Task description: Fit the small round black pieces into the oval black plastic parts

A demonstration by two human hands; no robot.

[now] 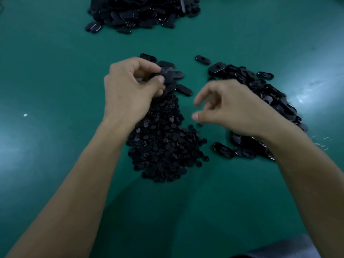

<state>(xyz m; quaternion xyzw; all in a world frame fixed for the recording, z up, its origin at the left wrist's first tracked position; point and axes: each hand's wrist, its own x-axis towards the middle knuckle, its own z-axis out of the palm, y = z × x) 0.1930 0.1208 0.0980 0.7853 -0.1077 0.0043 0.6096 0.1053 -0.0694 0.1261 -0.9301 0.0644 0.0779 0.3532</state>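
Note:
A heap of small round black pieces (pixel 163 144) lies in the middle of the green table. My left hand (pixel 130 86) hovers over its far end and holds an oval black part (pixel 170 74) between thumb and fingers, with more oval parts stacked under it. My right hand (pixel 229 107) hangs to the right of the heap, fingers loosely curled and apart, holding nothing that I can see. Its wrist covers part of a second heap of oval black parts (pixel 260 94) on the right.
A big pile of oval black parts (pixel 143 12) lies at the far edge of the green table (pixel 55 71). A lone oval part (pixel 202 59) sits between the heaps. A grey cloth corner (pixel 283 248) shows at the bottom right.

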